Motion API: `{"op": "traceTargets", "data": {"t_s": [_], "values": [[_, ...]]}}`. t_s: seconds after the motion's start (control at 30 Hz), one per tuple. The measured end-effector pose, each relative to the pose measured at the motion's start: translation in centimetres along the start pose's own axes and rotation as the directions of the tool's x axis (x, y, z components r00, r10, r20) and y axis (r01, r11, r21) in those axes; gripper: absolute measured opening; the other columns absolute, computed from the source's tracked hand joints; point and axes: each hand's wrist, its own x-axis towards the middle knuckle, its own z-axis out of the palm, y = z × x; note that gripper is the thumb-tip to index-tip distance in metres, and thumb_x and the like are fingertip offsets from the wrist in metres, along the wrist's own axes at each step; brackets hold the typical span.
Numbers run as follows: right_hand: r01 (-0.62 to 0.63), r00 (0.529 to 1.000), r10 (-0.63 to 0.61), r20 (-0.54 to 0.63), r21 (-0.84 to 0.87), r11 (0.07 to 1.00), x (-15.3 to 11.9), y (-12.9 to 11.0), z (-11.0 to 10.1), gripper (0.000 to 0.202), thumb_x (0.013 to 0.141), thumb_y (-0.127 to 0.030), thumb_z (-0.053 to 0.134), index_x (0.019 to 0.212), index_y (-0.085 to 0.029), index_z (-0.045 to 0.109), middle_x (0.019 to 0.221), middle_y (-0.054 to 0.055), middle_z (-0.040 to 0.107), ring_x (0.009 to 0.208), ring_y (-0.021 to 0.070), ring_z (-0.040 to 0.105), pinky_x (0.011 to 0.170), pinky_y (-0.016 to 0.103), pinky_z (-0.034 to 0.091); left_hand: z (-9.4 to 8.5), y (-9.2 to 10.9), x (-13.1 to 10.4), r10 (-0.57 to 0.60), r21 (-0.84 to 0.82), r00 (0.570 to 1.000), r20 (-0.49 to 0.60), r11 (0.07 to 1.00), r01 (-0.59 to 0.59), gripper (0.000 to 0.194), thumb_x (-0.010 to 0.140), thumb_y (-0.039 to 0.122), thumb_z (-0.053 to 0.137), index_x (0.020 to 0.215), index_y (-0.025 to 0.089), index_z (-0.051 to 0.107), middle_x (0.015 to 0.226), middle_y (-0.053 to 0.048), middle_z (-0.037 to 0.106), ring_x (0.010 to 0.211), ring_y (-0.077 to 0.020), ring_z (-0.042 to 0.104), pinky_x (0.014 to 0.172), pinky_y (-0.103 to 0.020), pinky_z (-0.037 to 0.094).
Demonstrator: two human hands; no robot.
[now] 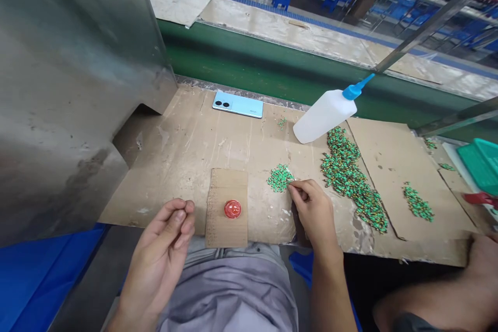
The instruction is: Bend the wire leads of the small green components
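- Both pinched, contents too small to tell: my left hand (165, 236) beside the cardboard pad (227, 183), right hand (315, 212) at the edge of the green pile (279, 178) on my worktop (182, 140).
- Best I pinch lightly, singly, clear of the red dish (232, 209).

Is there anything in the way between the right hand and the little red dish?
Nothing visible stands between them. The right hand has its fingers at the edge of the small green pile; the red dish sits on a cardboard strip. The left hand is on the dish's other side.
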Motion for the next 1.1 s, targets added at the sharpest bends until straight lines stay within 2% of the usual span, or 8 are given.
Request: {"op": "traceTargets", "data": {"t_s": [0.27,0.37,0.43,0.5,0.57,0.67,0.9,1.1], "values": [[-0.038,0.999,0.038,0.004,-0.003,0.999,0.0,0.6,-0.2,0.031,0.101,-0.048,0.063,0.085,-0.021,0.071,0.079,0.004,0.066,0.069,0.0206,0.058,0.067,0.034,0.043,0.4,-0.3,-0.6,-0.074,0.154,0.990,0.121,0.987,0.055,0.029,0.079,0.037,0.096,0.088,0.014,0.080,0.063,0.006,0.042,0.049,-0.0040,0.034,0.040,-0.012,0.036],[-0.037,0.999,0.036,0.016,0.075,0.997,-0.9,-0.8,-0.8,0.027,0.102,-0.043,0.062,0.088,-0.022,0.068,0.076,0.002,0.062,0.065,0.0182,0.055,0.063,0.031,0.044,0.1,-0.8,-1.0,0.105,0.396,0.969,0.225,0.898,-0.190,0.022,0.092,0.038,0.084,0.091,0.016,0.082,0.059,0.006,0.042,0.049,-0.0061,0.036,0.043,-0.015,0.035],[0.000,0.996,-0.022,0.085,0.256,0.967,-1.9,-2.9,-1.3,0.023,0.105,-0.039,0.060,0.091,-0.022,0.066,0.079,0.001,0.061,0.067,0.0172,0.056,0.062,0.028,0.046,0.5,-1.2,-1.4,0.278,0.562,0.871,0.404,0.676,-0.477,0.012,0.098,0.028,0.078,0.098,0.019,0.085,0.063,0.002,0.056,0.054,-0.0094,0.049,0.050,-0.018,0.043],[0.002,0.963,-0.135,0.234,0.494,0.869,-2.9,-5.3,-1.6,0.022,0.108,-0.036,0.060,0.092,-0.023,0.065,0.082,0.001,0.061,0.070,0.0161,0.057,0.061,0.026,0.046,1.3,-1.5,-1.8,0.351,0.544,0.687,0.637,0.426,-0.722,0.015,0.098,0.017,0.076,0.108,0.023,0.087,0.071,0.000,0.066,0.060,-0.0119,0.059,0.059,-0.020,0.051],[-0.071,0.886,-0.237,0.399,0.622,0.780,-3.6,-7.3,-1.7,0.022,0.110,-0.036,0.060,0.093,-0.023,0.066,0.084,0.002,0.060,0.070,0.0157,0.056,0.061,0.026,0.047,2.0,-1.7,-1.8,0.351,0.420,0.514,0.782,0.313,-0.852,0.021,0.100,0.015,0.074,0.116,0.024,0.085,0.071,0.001,0.066,0.059,-0.0115,0.059,0.056,-0.020,0.050],[-0.166,0.790,-0.300,0.534,0.657,0.735,-4.0,-8.5,-1.5,0.023,0.111,-0.037,0.060,0.095,-0.023,0.065,0.085,0.002,0.059,0.072,0.0155,0.056,0.062,0.026,0.047,2.2,-1.8,-1.6,0.313,0.331,0.401,0.861,0.254,-0.909,0.019,0.106,0.017,0.068,0.114,0.022,0.084,0.072,0.000,0.066,0.058,-0.0106,0.060,0.055,-0.019,0.049],[-0.272,0.701,-0.337,0.628,0.673,0.688,-4.1,-7.8,-0.9,0.024,0.110,-0.043,0.061,0.098,-0.023,0.065,0.086,0.001,0.062,0.073,0.0146,0.056,0.064,0.025,0.048,0.8,-2.0,-1.2,0.351,0.315,0.405,0.844,0.288,-0.905,0.010,0.103,0.023,0.075,0.104,0.021,0.084,0.070,0.001,0.063,0.057,-0.0101,0.057,0.053,-0.020,0.047],[-0.388,0.688,-0.238,0.686,0.625,0.677,-4.3,-8.7,-0.3,0.038,0.107,-0.055,0.065,0.094,-0.020,0.068,0.079,0.000,0.060,0.068,0.0138,0.052,0.059,0.025,0.045,0.5,-2.1,-0.6,0.338,0.319,0.421,0.842,0.317,-0.893,0.010,0.103,0.026,0.075,0.098,0.021,0.082,0.066,0.002,0.060,0.055,-0.0104,0.053,0.051,-0.022,0.042]]}}
